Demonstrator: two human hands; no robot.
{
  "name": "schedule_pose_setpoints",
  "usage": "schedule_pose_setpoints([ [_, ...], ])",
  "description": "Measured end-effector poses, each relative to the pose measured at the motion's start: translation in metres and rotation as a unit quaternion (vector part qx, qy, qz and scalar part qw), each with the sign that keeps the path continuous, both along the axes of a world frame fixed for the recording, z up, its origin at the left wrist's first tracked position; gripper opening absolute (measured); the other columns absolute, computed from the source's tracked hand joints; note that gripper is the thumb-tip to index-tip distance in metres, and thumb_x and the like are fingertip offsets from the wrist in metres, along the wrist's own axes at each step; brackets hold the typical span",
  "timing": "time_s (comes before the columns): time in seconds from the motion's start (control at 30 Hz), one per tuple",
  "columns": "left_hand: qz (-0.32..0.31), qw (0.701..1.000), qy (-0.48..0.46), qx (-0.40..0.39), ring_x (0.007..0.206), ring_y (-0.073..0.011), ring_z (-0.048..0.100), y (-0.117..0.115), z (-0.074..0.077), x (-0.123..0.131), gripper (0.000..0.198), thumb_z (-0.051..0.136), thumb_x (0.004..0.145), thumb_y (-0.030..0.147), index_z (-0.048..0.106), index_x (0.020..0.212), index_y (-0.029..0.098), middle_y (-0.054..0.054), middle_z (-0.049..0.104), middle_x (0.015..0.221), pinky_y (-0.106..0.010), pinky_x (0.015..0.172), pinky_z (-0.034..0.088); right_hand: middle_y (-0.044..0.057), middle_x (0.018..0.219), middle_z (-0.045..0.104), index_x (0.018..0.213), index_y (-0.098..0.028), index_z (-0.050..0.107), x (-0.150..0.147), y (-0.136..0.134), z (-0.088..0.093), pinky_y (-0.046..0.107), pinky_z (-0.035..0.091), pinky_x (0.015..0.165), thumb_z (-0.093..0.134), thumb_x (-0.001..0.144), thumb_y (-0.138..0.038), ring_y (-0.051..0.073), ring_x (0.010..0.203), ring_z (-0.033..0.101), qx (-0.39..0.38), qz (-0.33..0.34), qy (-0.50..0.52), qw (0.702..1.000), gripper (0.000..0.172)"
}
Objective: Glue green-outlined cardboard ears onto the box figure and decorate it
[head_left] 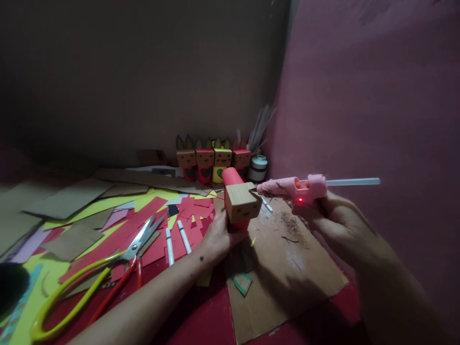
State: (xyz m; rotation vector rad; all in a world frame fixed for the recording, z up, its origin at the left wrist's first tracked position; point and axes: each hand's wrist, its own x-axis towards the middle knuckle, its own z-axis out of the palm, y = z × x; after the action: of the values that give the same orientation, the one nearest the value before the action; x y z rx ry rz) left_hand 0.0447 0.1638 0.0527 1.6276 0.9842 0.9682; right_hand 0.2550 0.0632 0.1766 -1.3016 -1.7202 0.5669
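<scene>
L hand (218, 241) holds cardbd fig (239, 200), R hand (338, 220) pink glue gun (287, 186).

No words, numbers or brand names are readable. The marks that show are drawn: a simple face (246, 210) on the held cardboard figure (241, 197), faces on four similar figures (209, 158) behind, a dark heart (205, 174) on the second red body from the left, a green shape (219, 174) on the yellow body.

The glue gun (290, 188) is pink, box (242, 200) brown.
</scene>
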Motion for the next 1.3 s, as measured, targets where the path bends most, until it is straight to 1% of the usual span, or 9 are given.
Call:
schedule_pose_setpoints([
  [0.13,-0.006,1.0,-0.005,-0.001,0.107,-0.035,0.065,0.0,-0.001,0.0,0.046,0.076,0.068,0.026,0.066,0.113,0.024,-0.01,0.071,0.11,-0.049,0.089,0.054,0.005,0.134,0.073,0.131,-0.031,0.073,0.0,0.0,0.001,0.045,0.046,0.115,0.064,0.096,-0.029,0.032,0.135,0.059,0.001,0.0,-0.005,1.0,0.036],
  [0.27,-0.004,1.0,-0.004,0.001,0.106,-0.0353,0.064,0.0,0.002,0.001,0.045,0.076,0.067,0.026,0.067,0.111,0.024,-0.011,0.071,0.11,-0.051,0.09,0.053,0.007,0.131,0.074,0.131,-0.029,0.073,-0.001,-0.001,0.002,0.046,0.048,0.112,0.063,0.096,-0.029,0.033,0.131,0.061,0.003,-0.012,-0.021,1.0,0.036],
  [0.5,-0.002,1.0,-0.001,0.006,0.106,-0.0357,0.064,-0.002,0.005,0.001,0.043,0.076,0.067,0.026,0.067,0.109,0.024,-0.01,0.07,0.11,-0.052,0.091,0.052,0.007,0.103,0.082,0.124,-0.028,0.077,0.004,-0.003,0.001,0.046,0.057,0.098,0.065,0.092,-0.03,0.031,0.096,0.075,0.009,-0.046,-0.04,0.998,0.034],
  [0.6,-0.005,1.0,-0.003,0.006,0.105,-0.0356,0.064,-0.001,0.004,0.0,0.043,0.075,0.067,0.026,0.067,0.109,0.024,-0.01,0.07,0.108,-0.052,0.089,0.053,0.007,0.096,0.081,0.119,-0.027,0.079,0.003,-0.004,0.003,0.045,0.058,0.096,0.064,0.092,-0.03,0.029,0.084,0.074,0.012,-0.053,-0.043,0.998,0.031],
  [0.7,-0.008,1.0,-0.002,0.007,0.105,-0.0359,0.064,-0.001,0.002,0.0,0.042,0.076,0.067,0.027,0.067,0.108,0.024,-0.011,0.07,0.106,-0.052,0.089,0.052,0.006,0.09,0.081,0.116,-0.026,0.08,0.002,-0.004,0.004,0.043,0.058,0.094,0.063,0.092,-0.028,0.028,0.085,0.073,0.021,-0.054,-0.047,0.997,0.029],
  [0.9,-0.012,1.0,0.0,0.008,0.105,-0.0365,0.063,0.003,-0.004,-0.001,0.044,0.077,0.067,0.031,0.066,0.11,0.023,-0.011,0.069,0.109,-0.053,0.088,0.052,0.007,0.096,0.081,0.118,-0.022,0.079,0.008,-0.003,-0.001,0.036,0.059,0.074,0.063,0.087,-0.03,0.027,0.079,0.071,0.019,-0.088,-0.052,0.995,0.035],
  [1.03,-0.019,1.0,0.0,0.01,0.106,-0.0371,0.063,0.005,-0.008,-0.002,0.048,0.076,0.067,0.031,0.065,0.113,0.022,-0.012,0.069,0.111,-0.054,0.088,0.053,0.007,0.095,0.08,0.113,-0.022,0.079,0.009,-0.004,-0.001,0.036,0.058,0.081,0.061,0.087,-0.032,0.028,0.084,0.071,0.009,-0.087,-0.056,0.995,0.034],
  [1.2,-0.022,1.0,-0.002,0.009,0.103,-0.0363,0.065,0.005,-0.008,-0.001,0.045,0.075,0.07,0.032,0.064,0.113,0.024,-0.012,0.069,0.108,-0.053,0.085,0.054,0.003,0.069,0.073,0.104,-0.021,0.081,0.007,-0.005,0.002,0.035,0.058,0.074,0.063,0.085,-0.031,0.021,0.061,0.062,0.034,-0.098,-0.064,0.993,0.028],
  [1.3,-0.016,1.0,0.0,0.011,0.106,-0.0371,0.064,0.005,-0.008,-0.001,0.046,0.076,0.069,0.032,0.065,0.113,0.024,-0.013,0.069,0.11,-0.054,0.087,0.054,0.005,0.076,0.076,0.103,-0.02,0.08,0.009,-0.006,0.002,0.035,0.057,0.074,0.061,0.086,-0.03,0.021,0.063,0.061,0.038,-0.106,-0.075,0.991,0.028],
])
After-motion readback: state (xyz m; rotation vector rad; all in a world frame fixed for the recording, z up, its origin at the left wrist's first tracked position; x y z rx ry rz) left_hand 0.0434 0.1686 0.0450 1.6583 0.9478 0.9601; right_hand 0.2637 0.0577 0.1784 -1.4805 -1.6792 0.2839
